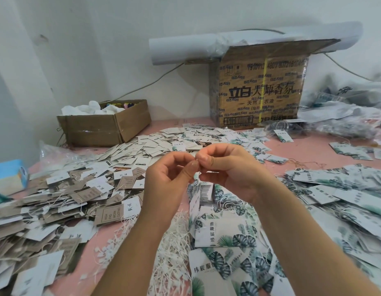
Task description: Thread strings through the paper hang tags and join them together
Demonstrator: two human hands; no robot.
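- Both hands are held up together above the middle of the pink surface (292,150), fingertips meeting.
- The left hand (168,178) is curled, its thumb and forefinger pinched shut; what is gripped is too small to be told.
- The right hand (228,167) is likewise pinched at thumb and forefinger, touching the left thumb tip; a thin string may be held, but this cannot be made out.
- Leaf-printed hang tags (226,233) are piled just below the hands and spread toward the right edge.
- Brown and white tags (78,201) are heaped along the left side.
- Loose white strings (174,248) are scattered near the front edge, between the two piles.
- A small open carton (104,129) sits at the far left, and a tall printed carton (260,88) at the far edge against the wall.
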